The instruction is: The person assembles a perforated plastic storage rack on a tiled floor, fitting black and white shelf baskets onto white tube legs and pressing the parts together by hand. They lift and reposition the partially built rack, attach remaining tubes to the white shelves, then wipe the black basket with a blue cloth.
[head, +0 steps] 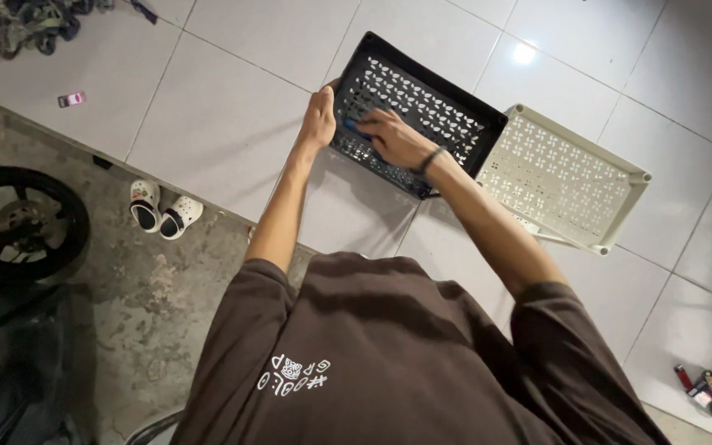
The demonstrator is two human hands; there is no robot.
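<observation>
Black perforated plastic shelf tray, gripped and wiped

The black tray [422, 111] sits tilted above the white tiled floor, its patterned cut-outs facing up, one short edge gripped, a blue object [357, 128] pressed onto its surface, just beside a cream tray.

Both my arms reach out ahead of my chest, bare below the short sleeves. My left hand [320, 118] curls its fingers [333, 86] in a clamp; my right hand [393, 138] lies palm down just beside them, a dark band at its wrist.
</observation>
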